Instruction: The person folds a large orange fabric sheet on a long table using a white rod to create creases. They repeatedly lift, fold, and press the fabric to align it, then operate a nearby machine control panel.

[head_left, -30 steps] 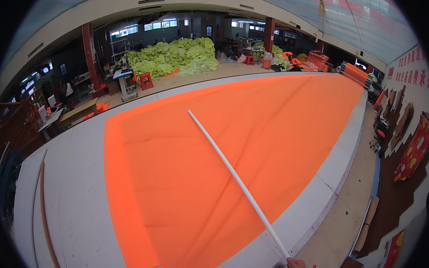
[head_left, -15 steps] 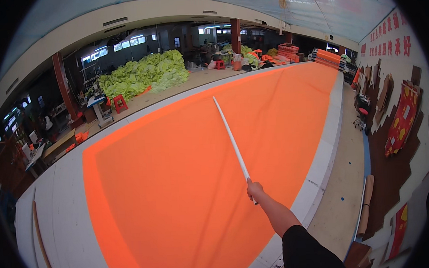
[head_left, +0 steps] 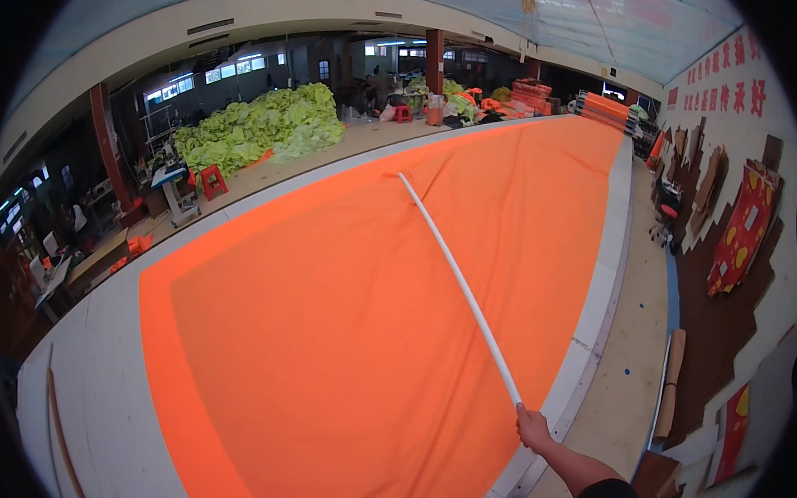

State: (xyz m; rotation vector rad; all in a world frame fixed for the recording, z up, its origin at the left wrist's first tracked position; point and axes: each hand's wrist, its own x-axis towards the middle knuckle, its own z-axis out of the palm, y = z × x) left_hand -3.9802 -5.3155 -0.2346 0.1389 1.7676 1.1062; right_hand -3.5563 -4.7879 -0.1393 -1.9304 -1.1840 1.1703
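Observation:
My right hand is wrapped round the near end of a long white pole. The pole slants away to the upper left, and its far tip meets the orange fabric, where small creases gather. That fabric is spread in layers over a long pale table, with a brighter orange border along its left and far edges. Folds run lengthwise through the cloth beside the pole. My left hand is out of the picture.
A brown rod lies along the table's left end. Beyond the far edge are a heap of yellow-green fabric and a red stool. Orange rolls sit at the far end. A brown paper roll lies by the right wall.
My right hand has drawn back toward the lower right with the pole. The pole's tip stays near the same spot. New creases and folds have appeared in the orange fabric.

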